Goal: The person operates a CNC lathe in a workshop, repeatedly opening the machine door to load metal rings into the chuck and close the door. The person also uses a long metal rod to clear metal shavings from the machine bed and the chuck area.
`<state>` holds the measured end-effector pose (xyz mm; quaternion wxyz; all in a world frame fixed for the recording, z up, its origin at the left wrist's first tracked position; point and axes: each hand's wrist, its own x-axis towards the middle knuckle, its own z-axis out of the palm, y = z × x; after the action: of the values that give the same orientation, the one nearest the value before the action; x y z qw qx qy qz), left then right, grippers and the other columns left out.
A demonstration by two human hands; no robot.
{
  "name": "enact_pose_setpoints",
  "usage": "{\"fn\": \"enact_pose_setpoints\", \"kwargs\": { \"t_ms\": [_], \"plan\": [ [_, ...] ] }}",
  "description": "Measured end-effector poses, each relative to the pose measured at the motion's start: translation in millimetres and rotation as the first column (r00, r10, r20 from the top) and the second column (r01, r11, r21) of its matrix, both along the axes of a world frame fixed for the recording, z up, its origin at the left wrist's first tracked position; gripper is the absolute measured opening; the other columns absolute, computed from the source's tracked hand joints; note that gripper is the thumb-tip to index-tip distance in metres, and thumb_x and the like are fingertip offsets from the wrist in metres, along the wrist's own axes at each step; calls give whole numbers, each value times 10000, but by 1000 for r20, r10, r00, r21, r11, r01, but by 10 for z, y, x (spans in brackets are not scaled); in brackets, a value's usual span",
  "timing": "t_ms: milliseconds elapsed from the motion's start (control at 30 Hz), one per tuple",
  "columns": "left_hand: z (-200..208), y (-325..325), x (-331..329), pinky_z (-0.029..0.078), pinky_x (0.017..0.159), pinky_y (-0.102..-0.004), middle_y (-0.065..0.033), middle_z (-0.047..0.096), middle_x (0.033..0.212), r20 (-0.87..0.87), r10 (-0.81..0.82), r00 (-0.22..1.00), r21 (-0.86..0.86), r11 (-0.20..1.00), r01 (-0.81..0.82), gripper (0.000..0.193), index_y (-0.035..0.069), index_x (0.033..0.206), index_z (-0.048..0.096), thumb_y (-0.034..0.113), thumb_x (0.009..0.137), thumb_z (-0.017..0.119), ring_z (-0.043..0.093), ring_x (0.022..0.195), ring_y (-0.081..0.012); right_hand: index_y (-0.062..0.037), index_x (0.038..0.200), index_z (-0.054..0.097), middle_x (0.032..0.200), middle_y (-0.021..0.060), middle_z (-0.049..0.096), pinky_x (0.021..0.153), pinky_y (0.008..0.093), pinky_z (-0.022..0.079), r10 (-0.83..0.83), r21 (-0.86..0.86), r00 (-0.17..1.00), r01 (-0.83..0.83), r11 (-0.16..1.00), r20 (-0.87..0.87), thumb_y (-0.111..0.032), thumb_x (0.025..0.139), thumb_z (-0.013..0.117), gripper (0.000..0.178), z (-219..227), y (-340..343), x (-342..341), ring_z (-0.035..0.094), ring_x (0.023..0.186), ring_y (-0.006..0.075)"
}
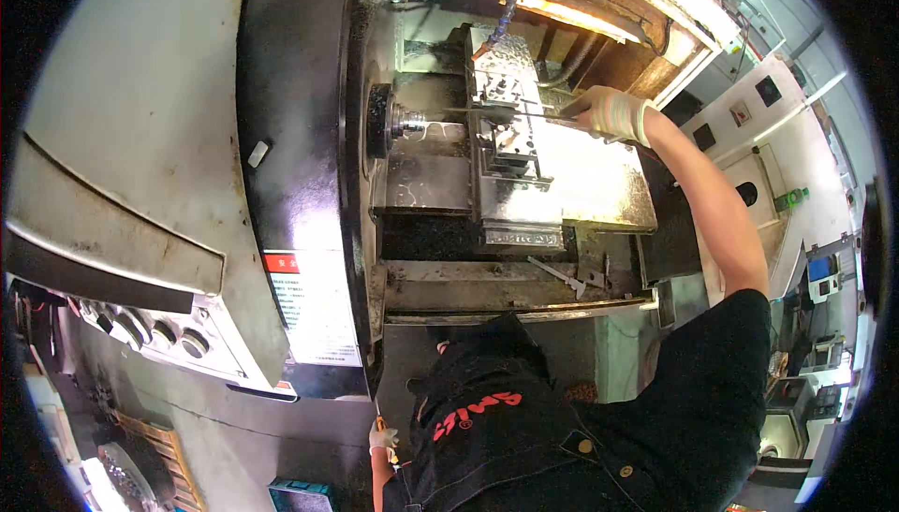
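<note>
My right hand [613, 115], in a pale knit glove, reaches over the lathe bed from the right. Its fingers are closed on a thin metal rod [554, 117], which runs left toward the tool block [510, 119] on the carriage. Left of the block, the lathe chuck [381, 122] holds a small bright fitting in line with the rod. Down by my side at the lower edge, my gloved left hand [382, 439] is closed round a slim tool [380, 423] with orange showing and a thin tip pointing up. Its exact kind is too small to make out.
A caliper [559, 273] lies on the machine's front ledge. A segmented coolant hose [507, 21] bends down above the tool block. To the left stand the dark headstock cover [295, 119] and a panel with knobs [161, 332]. A white cabinet [763, 128] is at right.
</note>
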<state>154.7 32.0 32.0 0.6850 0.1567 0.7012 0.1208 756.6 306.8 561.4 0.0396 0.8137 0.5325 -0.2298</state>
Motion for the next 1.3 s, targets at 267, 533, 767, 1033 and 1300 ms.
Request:
{"fn": "enact_pose_setpoints", "kwargs": {
  "t_ms": [267,533,767,1033,1300],
  "plan": [
    [6,-106,21,380,338,-302,-83,532,642,-5,22,1000,-19,1000,-22,661,121,1230,410,-99,629,576,475,397,-175,6,862,646,878,177,632,685,381,498,222,-5,803,-263,965,553,-78,715,515,214,-544,621,-608,624,832,300],
    [-36,-247,161,379,341,-288,-56,517,653,153,235,960,37,969,-243,604,118,1177,431,-77,625,582,484,404,-163,-32,912,645,935,159,627,701,355,495,250,-199,827,-170,965,503,-115,720,546,232,-948,1367,-557,613,858,297],
    [-497,-522,164,456,433,-372,-74,545,782,41,5,999,141,990,-11,516,114,1206,439,-35,720,530,564,553,-246,-41,704,589,592,102,565,473,343,437,468,-172,863,-440,882,190,-202,717,592,161,-433,1389,72,547,530,239],
    [-276,-210,156,439,428,-342,-69,537,753,-14,-90,996,6,996,90,610,123,1216,426,-63,653,569,532,520,-206,-104,657,516,565,27,472,302,222,217,-313,-122,870,288,950,-381,-184,721,508,103,-70,853,163,297,354,86],
    [-39,10,219,405,392,-333,-86,527,716,98,-4,995,-23,1000,7,712,171,1247,387,-101,614,569,491,452,-192,-61,828,566,583,10,527,320,208,211,-346,-36,711,412,911,-612,-160,762,472,152,-6,488,266,366,375,71]
  ]
}}
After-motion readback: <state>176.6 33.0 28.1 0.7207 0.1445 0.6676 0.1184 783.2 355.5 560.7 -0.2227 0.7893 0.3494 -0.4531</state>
